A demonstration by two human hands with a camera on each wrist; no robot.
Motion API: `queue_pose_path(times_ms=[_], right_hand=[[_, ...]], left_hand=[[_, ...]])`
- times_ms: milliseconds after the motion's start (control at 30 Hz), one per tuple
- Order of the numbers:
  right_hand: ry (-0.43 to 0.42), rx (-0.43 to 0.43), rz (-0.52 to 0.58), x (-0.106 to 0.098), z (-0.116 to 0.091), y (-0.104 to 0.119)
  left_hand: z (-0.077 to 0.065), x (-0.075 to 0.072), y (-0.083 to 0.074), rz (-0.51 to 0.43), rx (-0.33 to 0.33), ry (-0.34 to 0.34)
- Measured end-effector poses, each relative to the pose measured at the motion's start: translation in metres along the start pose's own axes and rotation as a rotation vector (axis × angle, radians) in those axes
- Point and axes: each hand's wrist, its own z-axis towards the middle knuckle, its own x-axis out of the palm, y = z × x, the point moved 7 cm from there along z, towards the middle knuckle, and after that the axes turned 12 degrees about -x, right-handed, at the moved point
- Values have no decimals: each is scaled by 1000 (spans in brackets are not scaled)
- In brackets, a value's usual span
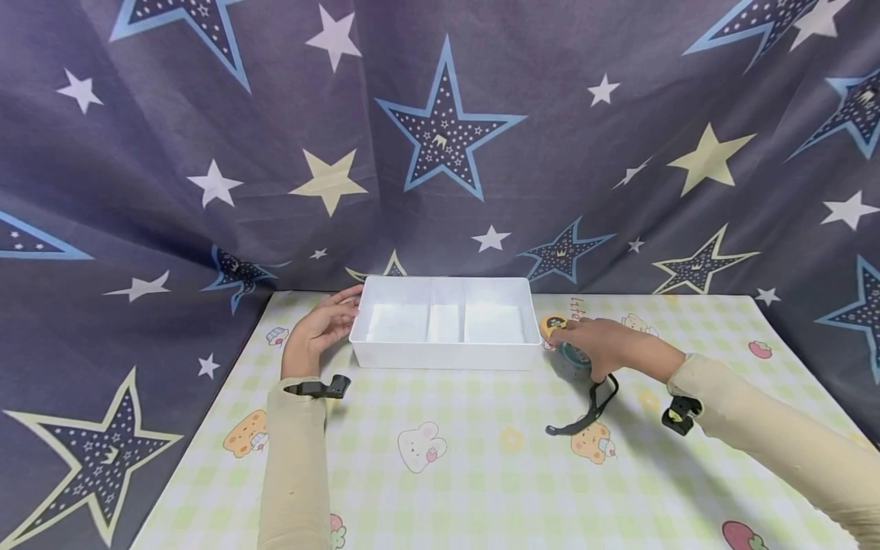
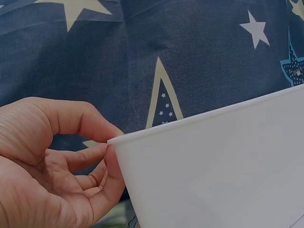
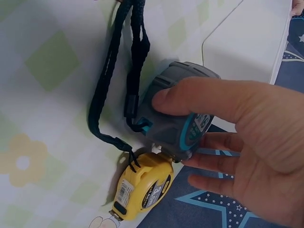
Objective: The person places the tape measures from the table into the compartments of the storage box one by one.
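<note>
My right hand point(image 1: 594, 344) is at the right end of a white box point(image 1: 447, 357). It grips a grey and teal tape measure point(image 3: 164, 123), thumb on one side and fingers on the other. A black wrist strap point(image 3: 97, 99) trails from that tape measure over the cloth. Right beside it sits a smaller yellow tape measure point(image 3: 147, 187), close to my lower fingers. At the box's left end my left hand point(image 1: 323, 325) rests relaxed fingers against the outside, with fingertips at the rim corner in the left wrist view.
Dividers split the box into three compartments. It stands near the back of a table under a green checked cloth point(image 1: 467, 489) with cartoon prints. A dark star-patterned curtain point(image 1: 550, 176) hangs right behind the table.
</note>
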Motion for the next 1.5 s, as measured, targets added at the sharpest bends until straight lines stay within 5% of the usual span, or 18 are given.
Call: queue_pose_path(times_ms=[1000, 1500], right_hand=[[-132, -14, -30, -16, -9, 4], [-342, -84, -178, -24, -16, 12]], left_hand=[[-1, 1, 0, -65, -5, -1], [1, 1, 1, -70, -8, 15]])
